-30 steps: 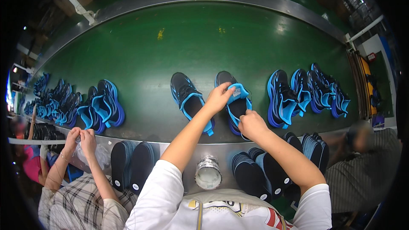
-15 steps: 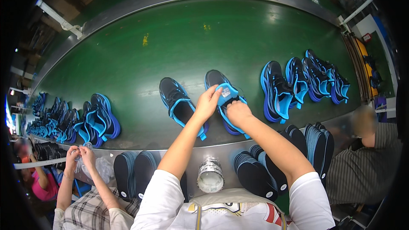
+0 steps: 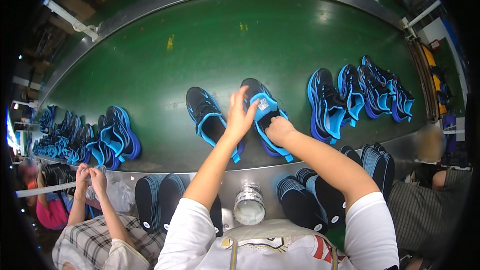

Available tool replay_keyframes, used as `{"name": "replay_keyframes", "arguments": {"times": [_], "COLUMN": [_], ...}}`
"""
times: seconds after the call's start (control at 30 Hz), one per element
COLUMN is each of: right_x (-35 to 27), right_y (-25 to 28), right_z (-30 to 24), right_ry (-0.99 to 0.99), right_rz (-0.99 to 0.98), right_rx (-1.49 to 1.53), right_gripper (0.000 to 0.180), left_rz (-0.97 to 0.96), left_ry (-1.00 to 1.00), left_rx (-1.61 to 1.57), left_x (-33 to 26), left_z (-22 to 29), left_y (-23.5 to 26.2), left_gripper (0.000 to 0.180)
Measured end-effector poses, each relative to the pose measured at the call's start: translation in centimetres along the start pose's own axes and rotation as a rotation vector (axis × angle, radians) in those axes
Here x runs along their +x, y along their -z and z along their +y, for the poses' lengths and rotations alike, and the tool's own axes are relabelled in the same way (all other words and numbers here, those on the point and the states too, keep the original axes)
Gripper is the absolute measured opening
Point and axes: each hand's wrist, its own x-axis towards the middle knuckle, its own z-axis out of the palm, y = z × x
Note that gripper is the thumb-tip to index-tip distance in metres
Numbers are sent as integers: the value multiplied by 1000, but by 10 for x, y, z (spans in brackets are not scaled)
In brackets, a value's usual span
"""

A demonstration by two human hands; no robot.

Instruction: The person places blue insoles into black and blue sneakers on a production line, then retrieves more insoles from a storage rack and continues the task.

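Since a second ago both hands have drawn closer together on the right shoe of the middle pair, and the right hand has dropped from the shoe's side into its opening.

At the far left end of the green conveyor belt (image 3: pixel 150 60) lies a packed row of black-and-blue shoes (image 3: pixel 85 137), close to the near edge. Below that edge a neighbouring person's hands (image 3: pixel 90 180) work at something clear, beside a stack of dark insoles (image 3: pixel 160 200).

Near the middle of the belt's near edge sits the left shoe (image 3: pixel 207 115), untouched, its opening facing up. Just beside it is the right shoe (image 3: pixel 265 115), black with a bright blue collar. Its long axis runs from the near edge toward the far edge, leaning slightly left, toe pointing away.

The left hand (image 3: pixel 240 115) is open, fingers spread, with fingertips pressed on the shoe's blue tongue. The right hand (image 3: pixel 278 129) is curled shut at the collar, fingers tucked into the opening; what they pinch is hidden.

A roll of tape (image 3: pixel 249 205) stands on the metal worktop (image 3: pixel 405 145) below, with more insoles (image 3: pixel 305 200) beside it. Toward the belt's right end stands another cluster of shoes (image 3: pixel 360 95).
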Motion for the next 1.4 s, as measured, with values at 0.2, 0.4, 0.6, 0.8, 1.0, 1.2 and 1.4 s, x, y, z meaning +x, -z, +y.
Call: {"name": "replay_keyframes", "arguments": {"times": [0.2,0.4,0.6,0.8,1.0,1.2,1.4], "right_x": [-50,-45,-102,-117,-151,-241,-309], "right_y": [52,37,-29,-46,-39,-113,-215], "right_z": [-12,-22,-44,-61,-66,-26,-16], "right_ry": [61,-72,-157,-270,-234,-615,-1048], "right_rz": [-207,-223,924,880,992,1011,956], "right_rx": [316,498,676,917,842,754,821], "right_gripper": [45,49,19,19,23,18,28], "left_rz": [64,103,189,235,49,-254,36], "left_ry": [-531,-606,-496,-473,-275,-14,-152], "left_rx": [415,541,474,410,458,280,431], "left_x": [-2,-5,-11,-10,9,1,-8], "left_z": [-13,-2,0,17,30,32,36], "left_y": [8,-7,-5,-12,5,31,-6], "left_gripper": [28,30,19,13,12,13,34]}}
